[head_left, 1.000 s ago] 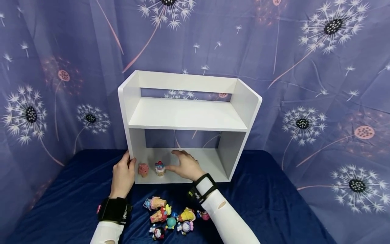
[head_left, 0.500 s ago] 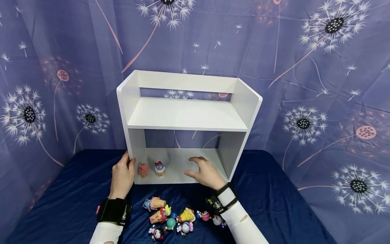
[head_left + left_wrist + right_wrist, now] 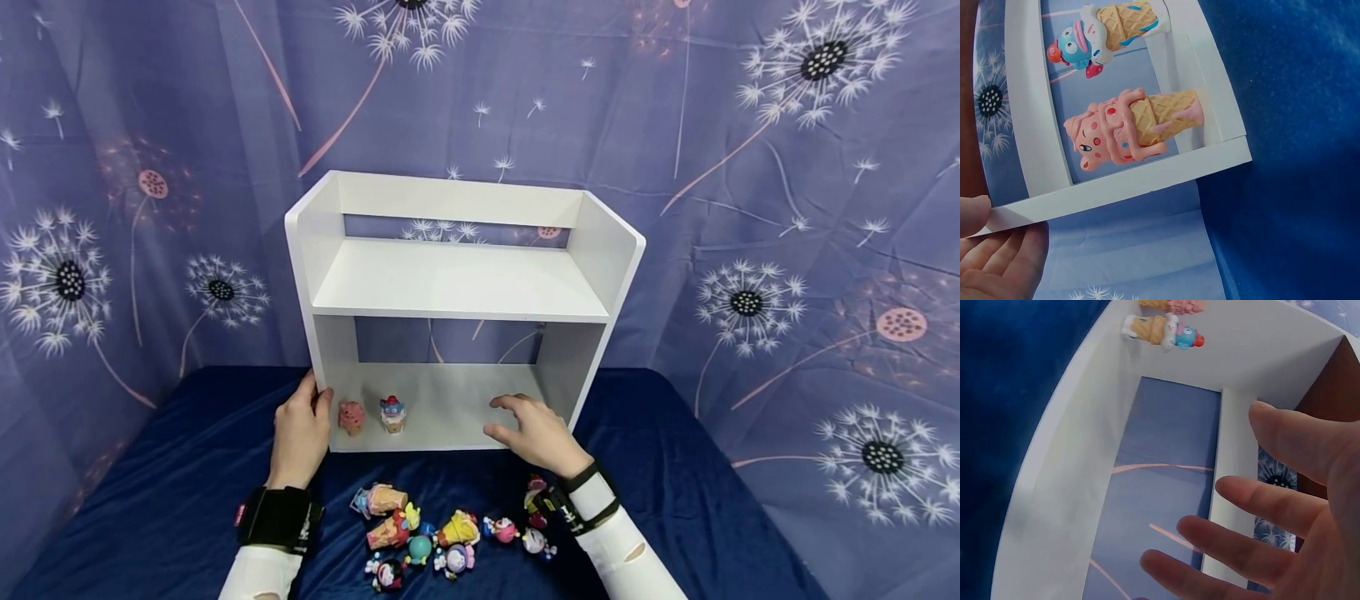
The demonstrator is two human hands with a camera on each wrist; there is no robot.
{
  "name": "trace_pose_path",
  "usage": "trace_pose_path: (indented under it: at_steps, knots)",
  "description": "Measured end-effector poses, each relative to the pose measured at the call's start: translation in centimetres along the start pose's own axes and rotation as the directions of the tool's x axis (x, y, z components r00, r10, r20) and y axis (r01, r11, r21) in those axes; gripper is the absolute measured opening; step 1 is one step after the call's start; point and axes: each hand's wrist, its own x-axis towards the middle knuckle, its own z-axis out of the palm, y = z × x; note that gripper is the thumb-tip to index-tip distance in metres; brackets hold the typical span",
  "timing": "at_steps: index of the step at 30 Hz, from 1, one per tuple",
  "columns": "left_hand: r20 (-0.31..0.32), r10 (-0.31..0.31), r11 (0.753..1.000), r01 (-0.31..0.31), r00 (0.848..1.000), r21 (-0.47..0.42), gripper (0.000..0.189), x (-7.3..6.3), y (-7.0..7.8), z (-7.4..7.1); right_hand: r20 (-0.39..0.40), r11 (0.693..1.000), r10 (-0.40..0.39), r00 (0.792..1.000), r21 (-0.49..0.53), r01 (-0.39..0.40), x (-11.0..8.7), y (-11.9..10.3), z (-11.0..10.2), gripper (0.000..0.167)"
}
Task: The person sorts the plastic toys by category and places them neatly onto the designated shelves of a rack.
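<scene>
My left hand (image 3: 300, 437) holds the left side panel of a white two-tier shelf (image 3: 461, 279), thumb on one face and fingers on the other, as the left wrist view shows. Nothing is in my right hand (image 3: 543, 437), which hovers at the right front of the lower tier with its fingers spread. On that tier's left end stands a pink ice-cream-cone figurine (image 3: 1119, 131) with a winking face. Beside it, upright and apart, is a second cone figurine (image 3: 392, 414) with a blue face, white frosting and a red top.
Several small figurines lie on the dark blue cloth (image 3: 187, 517) before the shelf, among them a yellow cone figurine (image 3: 459, 529) and a tan cone figurine (image 3: 386, 498). My right wrist partly covers a red-and-yellow one (image 3: 535, 500). A purple dandelion curtain (image 3: 480, 108) hangs behind.
My right hand has drawn away from the blue-faced cone figurine, moving right along the lower tier, and the figurine stays standing. My left hand keeps its hold on the panel.
</scene>
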Motion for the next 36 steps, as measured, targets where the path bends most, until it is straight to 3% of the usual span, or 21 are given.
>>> trace_pose_path:
  at_steps: [16, 25, 30, 36]
  knots:
    - [-0.002, -0.004, 1.000, 0.004, 1.000, 0.007, 0.025, 0.1, -0.1, -0.3, 0.012, 0.999, 0.015, 1.000, -0.040, -0.015, -2.6, 3.0, 0.3, 0.026]
    - [0.015, -0.006, 1.000, 0.006, 1.000, 0.008, 0.027, -0.1, 0.0, 0.0, 0.132, 0.998, -0.059, 0.989, 0.014, 0.057, -3.2, 4.8, -0.2, 0.013]
    - [0.007, 0.006, 1.000, -0.006, 1.000, 0.001, 0.027, -0.1, 0.1, 0.1, 0.184, 0.992, -0.115, 0.976, 0.077, 0.102, -3.5, 5.9, -0.6, 0.016]
    - [0.004, 0.005, 1.000, -0.005, 1.000, 0.000, 0.026, -0.1, -0.2, 0.2, 0.246, 0.978, -0.191, 0.950, 0.127, 0.164, -3.4, 6.7, -0.3, 0.037]
